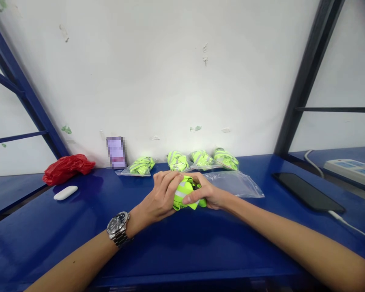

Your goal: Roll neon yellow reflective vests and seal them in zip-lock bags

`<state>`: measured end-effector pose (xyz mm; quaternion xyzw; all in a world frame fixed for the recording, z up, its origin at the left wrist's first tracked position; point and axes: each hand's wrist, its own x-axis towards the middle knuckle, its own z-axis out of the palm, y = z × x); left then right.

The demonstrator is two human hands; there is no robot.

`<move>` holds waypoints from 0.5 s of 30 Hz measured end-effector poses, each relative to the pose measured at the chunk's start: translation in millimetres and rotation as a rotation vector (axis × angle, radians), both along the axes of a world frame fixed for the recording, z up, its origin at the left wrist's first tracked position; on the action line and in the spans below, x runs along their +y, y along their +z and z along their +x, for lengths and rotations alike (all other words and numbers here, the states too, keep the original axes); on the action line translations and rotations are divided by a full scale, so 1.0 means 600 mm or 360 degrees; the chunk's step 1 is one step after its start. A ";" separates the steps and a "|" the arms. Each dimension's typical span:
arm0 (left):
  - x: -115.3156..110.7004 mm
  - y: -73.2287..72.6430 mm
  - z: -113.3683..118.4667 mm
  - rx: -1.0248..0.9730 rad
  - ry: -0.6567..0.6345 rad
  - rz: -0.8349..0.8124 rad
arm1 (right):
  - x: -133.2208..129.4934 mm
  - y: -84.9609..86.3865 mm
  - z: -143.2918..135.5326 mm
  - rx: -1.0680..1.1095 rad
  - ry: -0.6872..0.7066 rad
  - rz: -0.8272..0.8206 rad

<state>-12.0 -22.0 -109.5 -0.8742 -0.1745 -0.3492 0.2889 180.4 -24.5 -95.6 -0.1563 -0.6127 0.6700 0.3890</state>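
Between my two hands is a bundled neon-yellow reflective vest [187, 192] with silver strips, held just above the blue tabletop. My left hand [162, 194], with a watch [118, 228] on its wrist, wraps around the bundle's left side. Around the right side curls my right hand [208, 190], its thumb pressed across the front. A clear plastic bag [237, 183] lies flat just behind and right of my right hand. Along the wall sit several similar bundles in clear bags, among them one bagged bundle [142, 165] on the left and another [226, 158] on the right.
The blue table [182, 251] meets a white wall. At the left are a red plastic bag [68, 168], a white case [65, 193] and a propped phone [116, 152]. A black phone [308, 191] with a cable and a power strip [353, 168] lie at the right.
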 end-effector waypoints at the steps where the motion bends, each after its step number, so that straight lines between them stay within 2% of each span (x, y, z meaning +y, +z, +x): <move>1: 0.000 0.000 0.000 0.0012 0.0003 -0.0011 | 0.001 -0.001 0.001 -0.0005 -0.0012 -0.0019; 6: 0.000 0.002 0.007 0.0030 0.0030 -0.0060 | 0.008 -0.009 0.003 -0.0005 -0.0069 -0.0073; 9: -0.002 0.002 0.011 0.0011 0.0129 -0.0059 | 0.011 -0.002 0.006 -0.0003 -0.0100 -0.0017; 11: -0.008 -0.001 0.014 -0.0114 0.0160 0.0010 | 0.017 0.007 0.012 -0.0007 -0.0174 0.0021; 13: -0.016 -0.006 0.019 -0.0254 0.0052 0.0142 | 0.027 0.017 0.024 0.0006 -0.0299 0.0032; 15: -0.023 -0.010 0.034 -0.0206 -0.0119 0.0183 | 0.040 0.025 0.039 0.0046 -0.0453 0.0035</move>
